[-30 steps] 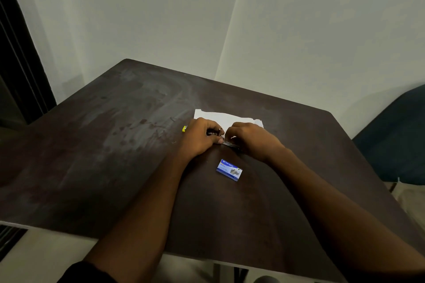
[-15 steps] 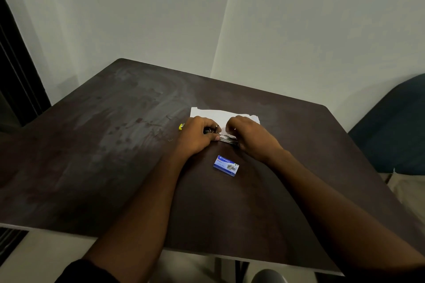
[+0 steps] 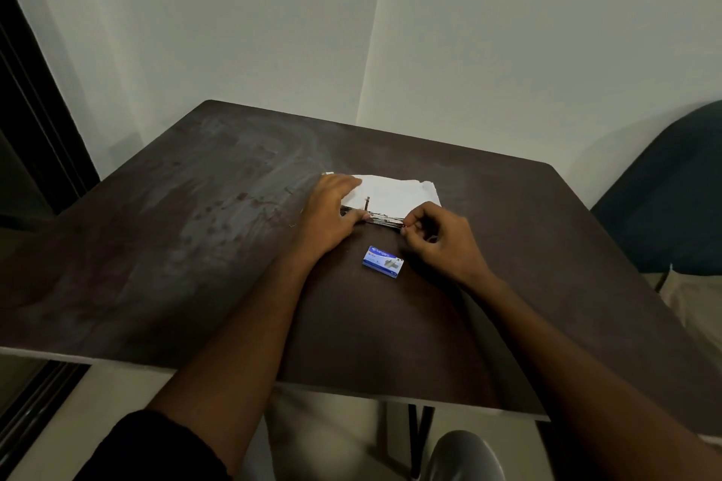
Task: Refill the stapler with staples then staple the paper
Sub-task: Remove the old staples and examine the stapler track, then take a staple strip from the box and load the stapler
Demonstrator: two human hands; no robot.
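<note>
The person sits at a dark brown table [image 3: 164,246] set into the corner of two pale walls. A white sheet of paper [image 3: 394,191] lies flat toward the far edge of the table, a little right of its middle. The stapler [image 3: 381,221] lies along the paper's near edge, its shiny metal rail bare to view, with a thin metal piece standing upright from it just beside the left thumb.

The left hand [image 3: 332,213] lies over the stapler's left end and hides it. Its fingers reach forward, fairly straight, onto the paper's left corner, and the thumb presses along the rail. The right hand [image 3: 441,242] is curled up tight, thumb and forefinger meeting in a pinch at the rail's right tip. Whether there is a strip of staples between those fingertips I cannot tell; it is too small and dim.

A small blue staple box [image 3: 383,262] lies flat on the table just on the near side of the stapler, between the two wrists and touching neither.

Both forearms stretch in over the near edge, the left one ending in a dark sleeve [image 3: 156,449]. A dark blue chair [image 3: 664,187] stands beyond the table's right edge.
</note>
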